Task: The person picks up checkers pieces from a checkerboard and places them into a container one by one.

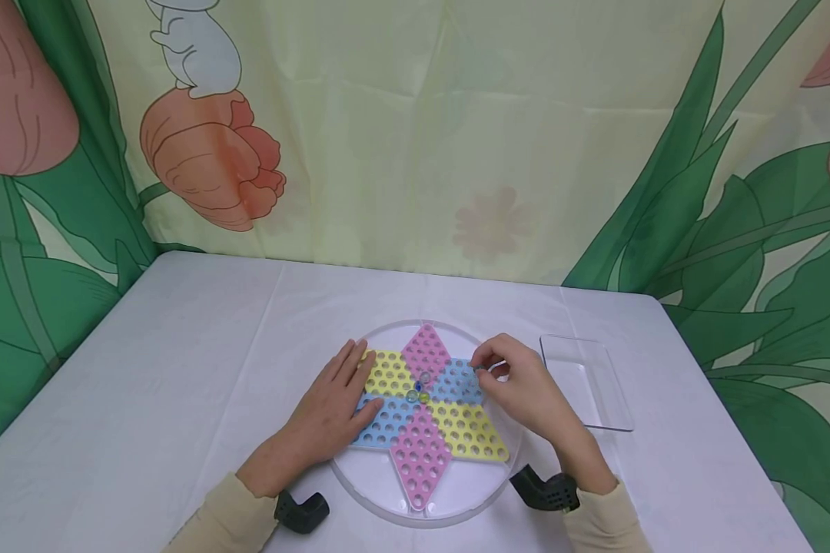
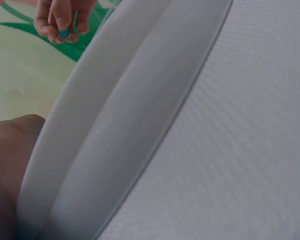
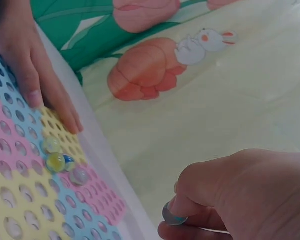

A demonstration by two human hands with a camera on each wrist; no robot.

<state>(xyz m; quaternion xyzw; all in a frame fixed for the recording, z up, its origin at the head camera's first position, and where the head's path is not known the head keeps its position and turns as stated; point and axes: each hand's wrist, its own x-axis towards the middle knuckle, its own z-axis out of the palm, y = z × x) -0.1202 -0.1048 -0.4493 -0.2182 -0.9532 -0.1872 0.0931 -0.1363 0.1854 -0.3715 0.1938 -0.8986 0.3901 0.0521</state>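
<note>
Your right hand pinches a small glass marble with a blue-green tint, the grip narrow, thumb and index finger closed on it. The marble is near the outer end of the star board's right-hand blue section, and the right wrist view shows it clear of the holes. Your left hand lies flat across the left side of the star board, its grip loose and holding nothing: the fingers reach straight over the outer end of the yellow section, and the thumb stands apart over the blue one. That board, a six-pointed star in pink, yellow and blue, full of round holes, sits within a round whitish tray in the middle of the worktop, well apart from the far edge. One pink point faces that far edge and the other faces you. Four more marbles sit close together at the star's centre: a yellow one, a blue one, a pale greenish one and a clear one, the clear one being the farthest from you. Between the tray and the worktop's right edge, just beyond your right hand, lies a clear rectangular box. You wear beige sleeves, and a black device sits at each wrist. Past the far edge hangs a pale curtain printed with tulips, leaves and a white rabbit.
</note>
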